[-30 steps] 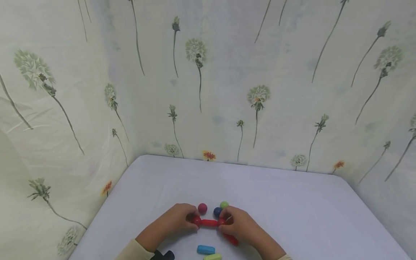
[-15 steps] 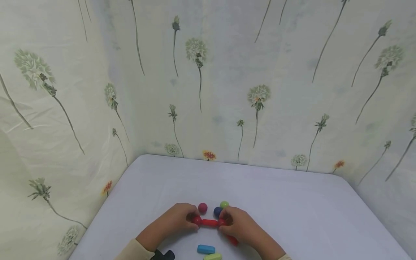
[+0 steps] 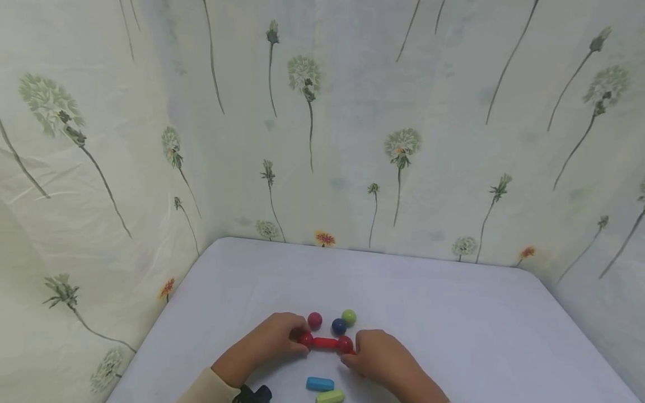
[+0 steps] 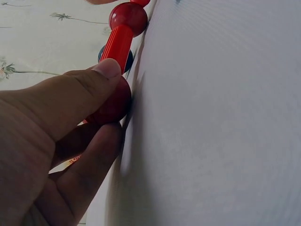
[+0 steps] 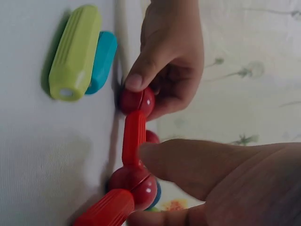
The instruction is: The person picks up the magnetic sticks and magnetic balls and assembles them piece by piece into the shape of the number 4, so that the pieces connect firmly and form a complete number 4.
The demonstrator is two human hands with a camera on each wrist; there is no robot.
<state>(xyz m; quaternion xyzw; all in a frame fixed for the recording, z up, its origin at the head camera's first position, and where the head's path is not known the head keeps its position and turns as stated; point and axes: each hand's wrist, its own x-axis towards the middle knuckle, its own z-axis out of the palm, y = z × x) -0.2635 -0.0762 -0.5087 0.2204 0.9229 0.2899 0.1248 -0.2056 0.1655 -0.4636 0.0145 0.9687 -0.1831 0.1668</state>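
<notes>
A red rod (image 3: pixel 325 343) (image 5: pixel 134 136) joins two red balls. My left hand (image 3: pixel 277 336) (image 4: pixel 56 122) pinches the left ball (image 4: pixel 113 101) between thumb and fingers, low over the white table. A second red rod (image 5: pixel 107 209) runs from the right ball (image 3: pixel 345 344) (image 5: pixel 134 186) toward my right hand (image 3: pixel 385 358) (image 5: pixel 221 179). The right hand's fingers curl round that rod close to the ball; in the head view they cover most of it.
Behind the red pieces lie a loose crimson ball (image 3: pixel 314 320), a dark blue ball (image 3: pixel 339 326) and a lime ball (image 3: pixel 349 317). Nearer the front are a blue rod (image 3: pixel 319 384) and a lime rod (image 3: pixel 330 397). Flowered cloth (image 3: pixel 347 123) hangs behind the table (image 3: pixel 428 302).
My right hand has moved off the right ball, slightly right and down, onto the second rod. My left hand still grips the left ball.
</notes>
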